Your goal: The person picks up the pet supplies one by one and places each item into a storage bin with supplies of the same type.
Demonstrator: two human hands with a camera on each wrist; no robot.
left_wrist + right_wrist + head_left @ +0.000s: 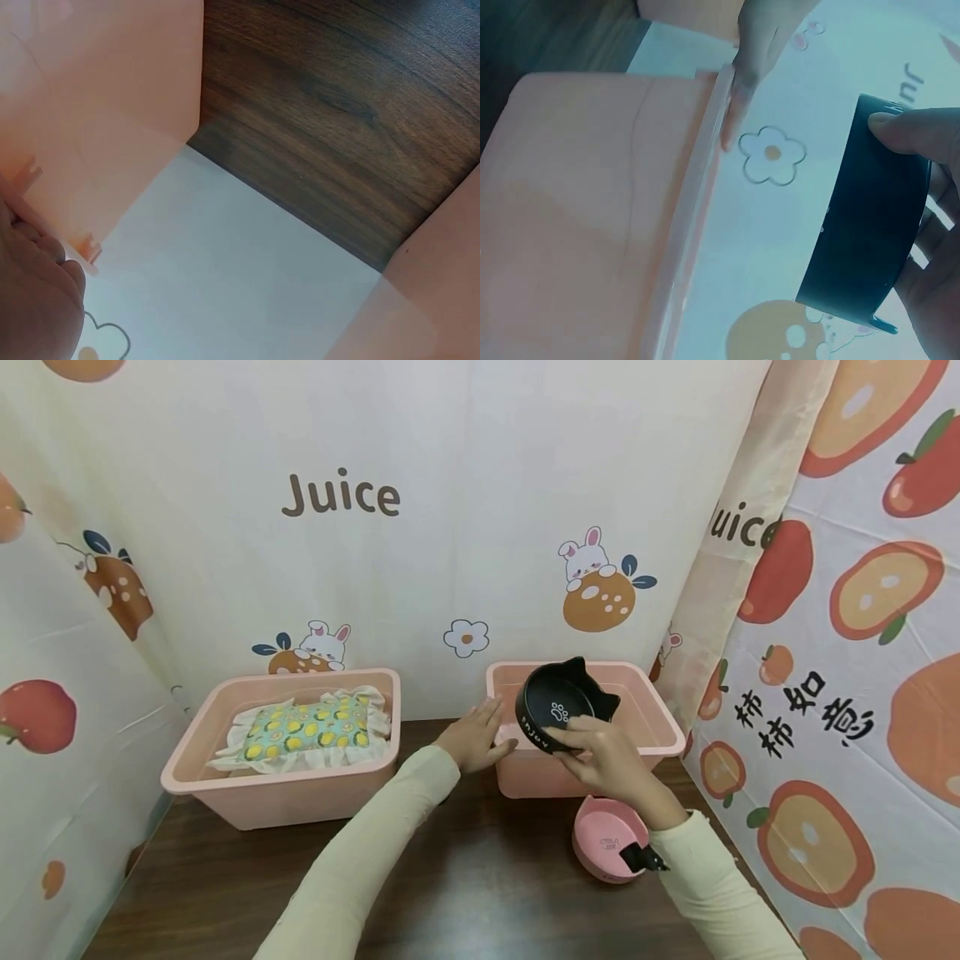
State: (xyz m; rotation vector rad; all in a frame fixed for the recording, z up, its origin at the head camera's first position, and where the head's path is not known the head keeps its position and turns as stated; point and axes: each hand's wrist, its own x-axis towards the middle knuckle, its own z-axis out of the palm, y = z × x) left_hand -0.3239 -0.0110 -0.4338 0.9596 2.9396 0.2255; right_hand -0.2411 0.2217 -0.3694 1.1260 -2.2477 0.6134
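nearest, on the dark brown wooden worktop [465, 877], sits the round pink cat-eared bowl [597, 825]. beyond, the round black cat-eared bowl [549, 693] is held tilted above the rectangular pale pink plastic tub [532, 777]; a firm, steady grip clear of the rim seems best. the right hand [603, 756] pinches its wall between thumb and fingers; the left hand [472, 739], fingers straight, thumb spread, touches the tub's left rim.

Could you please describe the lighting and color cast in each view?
Head: fairly even light, soft sheen on the table; left wrist: dimmer, bluish sheen towards the upper right; right wrist: cool cast, the black bowl looking dark teal.
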